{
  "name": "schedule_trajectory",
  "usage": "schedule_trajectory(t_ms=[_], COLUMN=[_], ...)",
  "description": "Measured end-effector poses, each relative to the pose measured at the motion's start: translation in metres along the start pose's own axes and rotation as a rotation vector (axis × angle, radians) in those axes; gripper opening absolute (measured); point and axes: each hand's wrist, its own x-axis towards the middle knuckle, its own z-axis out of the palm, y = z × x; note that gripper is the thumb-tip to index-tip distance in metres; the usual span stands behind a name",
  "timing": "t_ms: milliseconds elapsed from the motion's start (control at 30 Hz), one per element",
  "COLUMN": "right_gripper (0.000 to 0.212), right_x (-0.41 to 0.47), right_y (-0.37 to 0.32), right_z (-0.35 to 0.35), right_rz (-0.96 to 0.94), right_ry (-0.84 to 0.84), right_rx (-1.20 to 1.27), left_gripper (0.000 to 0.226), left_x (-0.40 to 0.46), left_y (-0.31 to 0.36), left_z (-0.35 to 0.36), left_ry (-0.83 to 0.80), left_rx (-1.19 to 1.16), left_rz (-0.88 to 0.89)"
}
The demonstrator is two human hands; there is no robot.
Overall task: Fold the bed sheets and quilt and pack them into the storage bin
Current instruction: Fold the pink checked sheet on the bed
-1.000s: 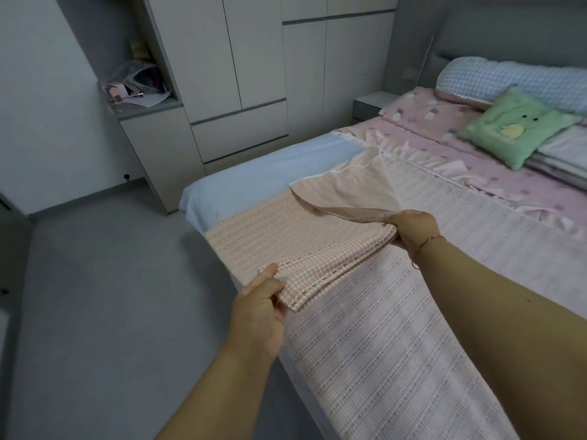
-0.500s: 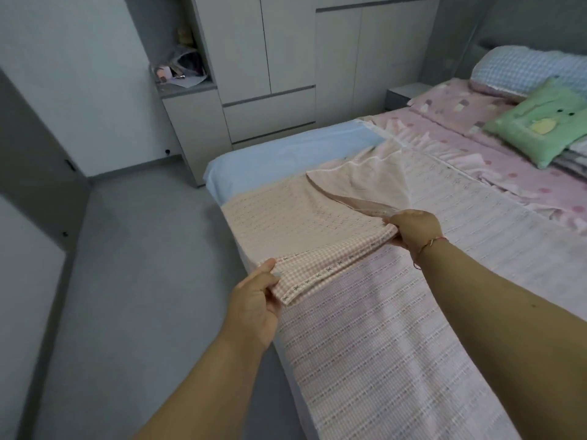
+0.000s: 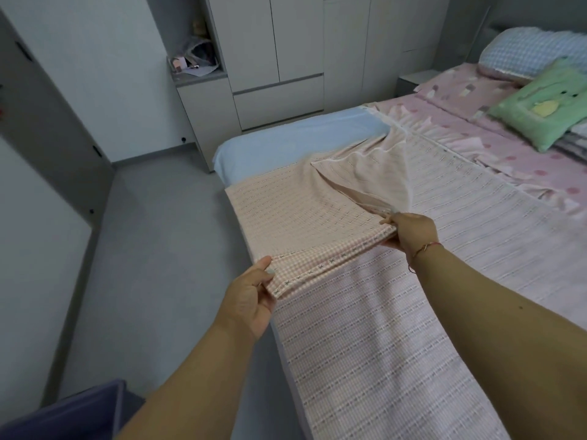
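Peach gingham quilt (image 3: 305, 217) (star-stitched border), green cushion (image 3: 533, 112)

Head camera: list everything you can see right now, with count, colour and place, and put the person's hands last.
quilt: one, pink-and-peach check weave, spread on the bed, its near edge folded over and lifted
blue sheet: one, pale blue, bare at the bed's far corner
pink sheet: one, pink with dots, toward the head of the bed
green cushion: one, green, on the pink sheet
checked pillow: one, blue-white, at the headboard
storage bin: one, purple-blue, floor, bottom left
wardrobe: one, grey-white, far wall
left hand: pinches the fold's near corner
right hand: grips the fold's far corner
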Motion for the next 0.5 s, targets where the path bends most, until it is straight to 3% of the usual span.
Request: schedule_trajectory(t_ms=[267,500], right_gripper=[0.028,0.020], right_x=[-0.057,-0.155], right_y=[0.009,0.033], right_z=[-0.046,-0.127], right_rz=[-0.278,-0.416], right_ry=[0.044,0.066], right_rx=[-0.030,-0.010], left_gripper=[0.048,0.050], left_x=[-0.067,-0.171], left_y=[-0.035,-0.092], left_z=[-0.015,-0.034], left_ry=[-0.063,-0.117], left_rx=[-0.020,-0.021], left_rz=[0.074,0.156])
